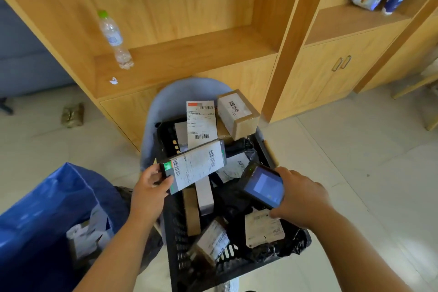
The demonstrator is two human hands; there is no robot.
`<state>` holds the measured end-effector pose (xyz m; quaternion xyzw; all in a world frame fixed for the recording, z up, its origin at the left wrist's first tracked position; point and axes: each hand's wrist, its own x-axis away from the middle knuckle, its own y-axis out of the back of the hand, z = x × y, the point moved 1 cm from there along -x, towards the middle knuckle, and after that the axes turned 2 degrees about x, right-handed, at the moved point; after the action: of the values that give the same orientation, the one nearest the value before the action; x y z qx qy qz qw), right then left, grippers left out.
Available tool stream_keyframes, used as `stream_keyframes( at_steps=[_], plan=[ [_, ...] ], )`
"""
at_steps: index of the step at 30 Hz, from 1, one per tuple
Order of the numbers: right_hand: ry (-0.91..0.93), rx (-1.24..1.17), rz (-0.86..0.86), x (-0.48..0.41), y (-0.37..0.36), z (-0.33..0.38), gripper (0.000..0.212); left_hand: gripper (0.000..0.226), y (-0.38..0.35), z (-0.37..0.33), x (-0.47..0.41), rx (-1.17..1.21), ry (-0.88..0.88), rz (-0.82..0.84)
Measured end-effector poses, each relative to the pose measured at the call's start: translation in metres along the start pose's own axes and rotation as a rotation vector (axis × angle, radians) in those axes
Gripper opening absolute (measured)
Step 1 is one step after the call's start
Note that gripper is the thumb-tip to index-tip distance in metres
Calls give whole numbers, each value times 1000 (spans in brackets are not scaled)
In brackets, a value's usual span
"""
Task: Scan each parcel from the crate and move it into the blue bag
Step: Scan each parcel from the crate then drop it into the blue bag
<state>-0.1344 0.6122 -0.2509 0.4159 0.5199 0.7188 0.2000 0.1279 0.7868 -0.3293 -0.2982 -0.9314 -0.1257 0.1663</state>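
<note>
My left hand (148, 188) grips a long dark box parcel (194, 165) by its near end and holds it, white barcode label up, over the black crate (176, 246). My right hand (299, 199) holds a handheld scanner (262, 185) just right of the parcel; its blue screen is lit and a green light glows at its tip. The crate sits on a light blue chair (166, 99) and holds several parcels: a brown carton (238, 111), a tall white label (201, 121), black poly bags and small boxes. The blue bag (45, 211) stands open at lower left with parcels inside.
A wooden shelf unit (189, 50) stands behind the chair, with a plastic water bottle (113, 40) on its ledge. A cabinet with handles (341, 63) is at the right. A small wrapped packet (72, 115) lies on the tiled floor at left.
</note>
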Motion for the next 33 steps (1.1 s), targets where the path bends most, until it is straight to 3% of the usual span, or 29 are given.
stream_keyframes(
  at_steps=[10, 18, 27, 33],
  plan=[
    [8, 17, 11, 2, 1, 21, 83, 33, 23, 1, 9, -60, -47, -84],
    [46, 36, 30, 9, -5, 46, 82, 26, 53, 4, 25, 83, -8, -104],
    [133, 27, 67, 15, -20, 129, 79, 21, 156, 38, 48, 208, 138, -225],
    [188, 26, 93, 26, -33, 196, 85, 22, 243, 69, 50, 77, 179, -335]
  ],
)
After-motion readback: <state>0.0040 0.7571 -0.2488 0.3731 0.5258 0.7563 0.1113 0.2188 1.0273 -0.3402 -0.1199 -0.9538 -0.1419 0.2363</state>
